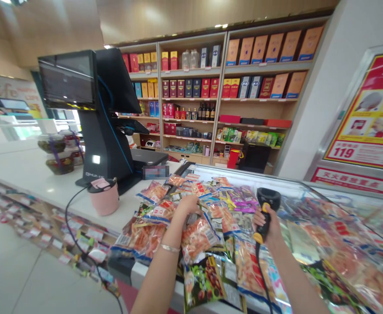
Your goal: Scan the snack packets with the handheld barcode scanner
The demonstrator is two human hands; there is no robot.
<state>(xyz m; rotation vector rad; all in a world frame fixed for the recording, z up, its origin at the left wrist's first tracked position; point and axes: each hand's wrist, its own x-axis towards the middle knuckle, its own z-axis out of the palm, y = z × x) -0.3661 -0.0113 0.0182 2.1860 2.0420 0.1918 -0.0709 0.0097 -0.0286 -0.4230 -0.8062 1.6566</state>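
We see the right hand [271, 226] closed round the grip of a black-and-yellow scanner [269, 197], fingers wrapped about the handle and the head standing uppermost. Its cord [259, 261] drops from the handle down past the wrist, over the bags.

The left hand [188, 206] is down in the pile, fingers curled and partly hidden at the top of a clear bag [200, 239]; we cannot tell how far they are open or whether they pinch it. A bangle [169, 247] circles that wrist.

Around the hands we find more bags, with purple packets [245, 198] between the two hands and a green bag [204, 283] at the near edge of the case [139, 274]. To the left, on the white counter [21, 161], we see a pink tub [104, 201], a register [100, 126] and stacked jars [59, 163]. Beyond stand shelves [191, 72] of boxes [180, 88], with a red-and-yellow sign [371, 113] at right.
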